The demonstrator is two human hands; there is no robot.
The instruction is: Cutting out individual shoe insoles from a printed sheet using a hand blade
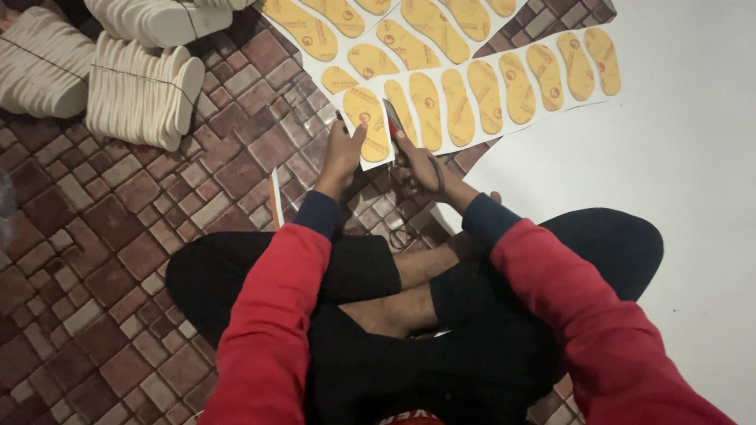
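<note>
On the tiled floor (118,236), just ahead of crossed legs, a white sheet (441,145) printed with yellow insole shapes is lying flat; it is looking thin, light and floppy, best pinched near the cut. The left hand (340,153) is pressing its end insole (368,126) down, fingers curled over the edge, while the right hand (417,167) is closed around scissors (396,122), blades biting in. Bundled pale soles (142,90) are stacking up far left. Handle loops are hiding inside the fist, and dim light is blurring the cut line.

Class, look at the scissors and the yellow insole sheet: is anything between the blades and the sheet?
Nothing visible. The right hand holds the scissors with blades on the insole sheet; the left hand grips its near edge.
</note>
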